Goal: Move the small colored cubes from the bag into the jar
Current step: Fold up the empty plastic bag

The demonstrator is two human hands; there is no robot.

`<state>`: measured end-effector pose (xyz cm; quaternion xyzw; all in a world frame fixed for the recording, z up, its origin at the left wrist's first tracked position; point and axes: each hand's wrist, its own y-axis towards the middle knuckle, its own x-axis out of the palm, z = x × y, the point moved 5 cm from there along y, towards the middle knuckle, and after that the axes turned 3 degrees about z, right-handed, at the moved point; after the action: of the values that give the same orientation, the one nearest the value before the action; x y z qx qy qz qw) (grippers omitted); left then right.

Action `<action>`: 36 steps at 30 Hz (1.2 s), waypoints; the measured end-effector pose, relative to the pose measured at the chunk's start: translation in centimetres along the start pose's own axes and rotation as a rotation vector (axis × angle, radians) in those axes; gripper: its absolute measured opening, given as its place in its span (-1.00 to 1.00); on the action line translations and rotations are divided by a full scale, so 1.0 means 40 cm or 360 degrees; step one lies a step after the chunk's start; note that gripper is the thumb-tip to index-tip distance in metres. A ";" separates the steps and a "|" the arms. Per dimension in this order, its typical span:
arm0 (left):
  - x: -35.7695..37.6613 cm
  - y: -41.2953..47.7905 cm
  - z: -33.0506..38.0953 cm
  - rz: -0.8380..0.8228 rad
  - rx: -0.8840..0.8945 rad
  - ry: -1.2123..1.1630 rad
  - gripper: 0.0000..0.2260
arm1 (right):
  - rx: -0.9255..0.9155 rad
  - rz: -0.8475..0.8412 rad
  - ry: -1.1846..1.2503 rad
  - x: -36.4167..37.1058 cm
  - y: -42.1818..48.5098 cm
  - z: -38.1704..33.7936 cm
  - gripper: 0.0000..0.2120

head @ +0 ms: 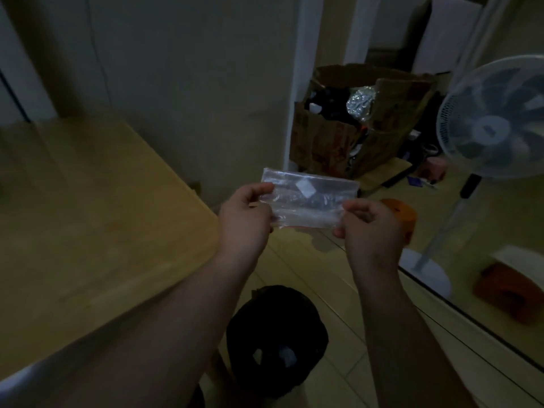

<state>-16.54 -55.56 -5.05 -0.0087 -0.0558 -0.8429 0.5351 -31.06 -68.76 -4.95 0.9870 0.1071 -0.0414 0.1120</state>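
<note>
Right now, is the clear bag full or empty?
Apparently empty: the bag, pinched flat between the left hand and right hand, shows nothing inside.

Clear bag (309, 201) with a small white patch, light wooden worktop (88, 201), brown cardboard box (353, 136) at far right, white fan (494, 119), orange object (400, 216) near it, black bundle (276, 340) on pale floor tiles (338, 275)

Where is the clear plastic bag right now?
In the head view, the bag is mid-frame, in the air, pinched at its ends by the left hand and right hand, right of the table.
</note>
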 end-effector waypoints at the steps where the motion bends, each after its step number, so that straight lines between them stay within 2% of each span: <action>1: 0.021 -0.001 -0.006 -0.0011 0.0005 0.0003 -0.63 | 0.0006 0.0026 -0.0020 -0.016 0.008 0.012 -0.84; 7: 0.128 -0.024 -0.063 -0.0129 -0.0072 0.0028 -0.61 | -0.0016 0.0158 -0.0128 -0.096 0.044 0.080 -0.82; 17: 0.164 -0.035 -0.285 -0.0225 -0.0329 0.0201 -0.58 | 0.0197 0.0136 -0.0347 -0.119 0.045 0.312 -0.84; 26: 0.097 -0.023 -0.501 -0.0178 -0.0494 0.0358 -0.65 | 0.0320 -0.0081 -0.0540 -0.052 -0.014 0.484 -0.82; 31: 0.031 -0.015 -0.613 -0.0146 -0.0579 0.0553 -0.79 | 0.0453 -0.0191 -0.0591 -0.012 -0.065 0.570 -0.94; 36: -0.017 -0.021 -0.680 -0.0037 -0.0740 0.0713 -0.84 | 0.0595 -0.0299 -0.0683 0.008 -0.101 0.622 -0.93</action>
<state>-15.79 -57.39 -32.21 0.0556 0.2573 -0.8201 0.5080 -33.09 -70.56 -30.02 0.9451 0.1623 -0.2782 -0.0558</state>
